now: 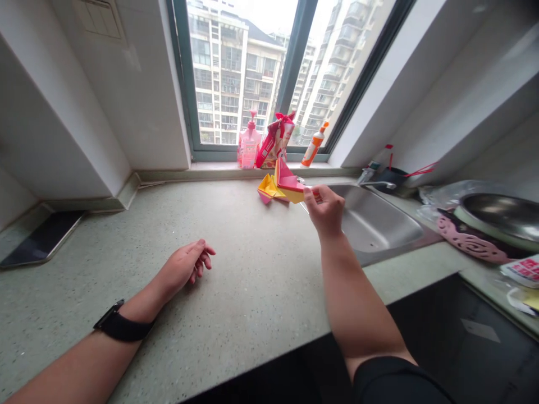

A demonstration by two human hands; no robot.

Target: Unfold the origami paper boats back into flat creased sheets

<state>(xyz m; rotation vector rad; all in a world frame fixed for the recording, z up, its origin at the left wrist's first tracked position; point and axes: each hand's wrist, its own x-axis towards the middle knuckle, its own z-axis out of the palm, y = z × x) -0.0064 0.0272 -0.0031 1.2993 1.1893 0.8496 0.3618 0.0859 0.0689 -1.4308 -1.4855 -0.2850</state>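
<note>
Reaching forward beside the sink, my right hand (pixel 325 209) pinches a pink and yellow folded-paper piece (pixel 289 180) by its right end. Right behind and to the left of it, other yellow and pink folded paper (pixel 268 188) lies on the countertop near the window ledge. I cannot tell whether the two touch. My left hand (pixel 185 264) rests on the speckled countertop (pixel 252 269) with nothing in it, its fingers loosely bent and apart. A black watch is on that wrist.
On the window ledge stand a pink pump bottle (pixel 249 143), a red and white bag (pixel 277 140) and an orange and white bottle (pixel 314 147). A steel sink (pixel 379 219) with a tap (pixel 381 184) lies right. Further right are a metal basin (pixel 501 210) and pink openwork rim (pixel 467 241).
</note>
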